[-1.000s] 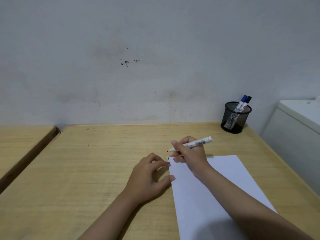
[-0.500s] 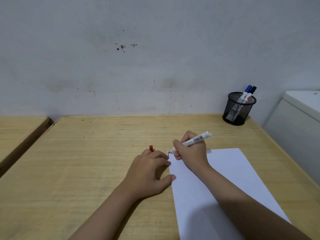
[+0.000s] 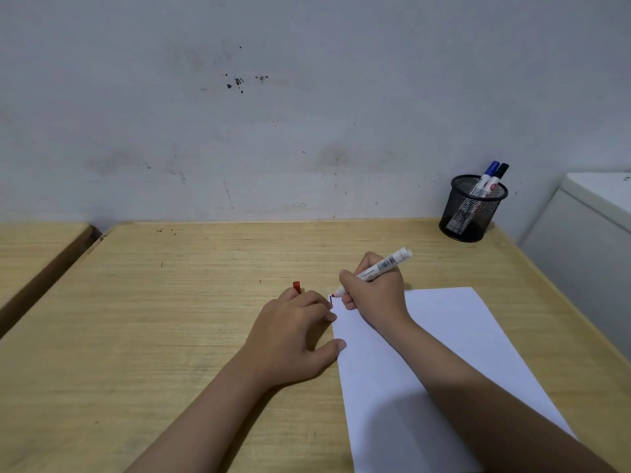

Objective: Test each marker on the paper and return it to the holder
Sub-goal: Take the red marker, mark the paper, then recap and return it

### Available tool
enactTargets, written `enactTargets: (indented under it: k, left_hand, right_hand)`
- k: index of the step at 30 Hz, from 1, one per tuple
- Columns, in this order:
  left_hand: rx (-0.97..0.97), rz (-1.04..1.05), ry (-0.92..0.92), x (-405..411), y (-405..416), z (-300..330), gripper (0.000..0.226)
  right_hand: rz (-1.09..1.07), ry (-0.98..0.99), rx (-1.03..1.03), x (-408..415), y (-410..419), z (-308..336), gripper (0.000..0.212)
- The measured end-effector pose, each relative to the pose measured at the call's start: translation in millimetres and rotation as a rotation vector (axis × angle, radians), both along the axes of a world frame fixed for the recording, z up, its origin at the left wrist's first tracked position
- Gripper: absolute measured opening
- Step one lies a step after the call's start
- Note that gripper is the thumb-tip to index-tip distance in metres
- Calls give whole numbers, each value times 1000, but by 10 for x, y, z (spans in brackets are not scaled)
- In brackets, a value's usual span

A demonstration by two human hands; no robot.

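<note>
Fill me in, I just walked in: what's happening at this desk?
A person is testing a marker on a sheet of paper. The right hand holds it with the tip at the sheet's top-left corner, beside a short dark stroke. The left hand steadies the paper's edge and holds the red cap. Two more markers stand in the mesh holder.

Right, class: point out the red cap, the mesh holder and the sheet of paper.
red cap [image 3: 296, 287], head view, on its exposed top end.
mesh holder [image 3: 468, 216], head view, on its front wall.
sheet of paper [image 3: 454, 312], head view, on a bare patch.

Three markers [image 3: 382, 268] (two in holder [image 3: 473, 213])
</note>
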State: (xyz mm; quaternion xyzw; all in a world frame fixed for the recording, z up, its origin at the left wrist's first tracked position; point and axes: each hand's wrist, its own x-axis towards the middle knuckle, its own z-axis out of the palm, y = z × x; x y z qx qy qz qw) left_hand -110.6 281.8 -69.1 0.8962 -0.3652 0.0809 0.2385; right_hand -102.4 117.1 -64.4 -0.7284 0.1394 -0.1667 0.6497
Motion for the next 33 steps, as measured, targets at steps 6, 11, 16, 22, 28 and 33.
enactTargets:
  k: [6, 11, 16, 22, 28, 33]
  left_hand:
    - [-9, -3, -6, 3, -4, 1, 44]
    - [-18, -1, -15, -7, -1, -4, 42]
    - [-90, 65, -78, 31, 22, -8, 39]
    - [-151, 250, -113, 188, 58, -53, 30]
    - [-389, 313, 67, 177, 76, 57, 10]
    - [-917, 351, 566, 6, 30, 310, 9]
  right_hand:
    - [-1, 45, -68, 24, -25, -6, 32]
    - [-26, 15, -3, 14, -40, -17, 32]
    - [-34, -55, 224, 14, -92, 1, 26]
    - [0, -97, 308, 14, -95, 13, 25]
    - [41, -162, 179, -82, -38, 158, 23]
    - [74, -251, 151, -212, 1, 385, 26]
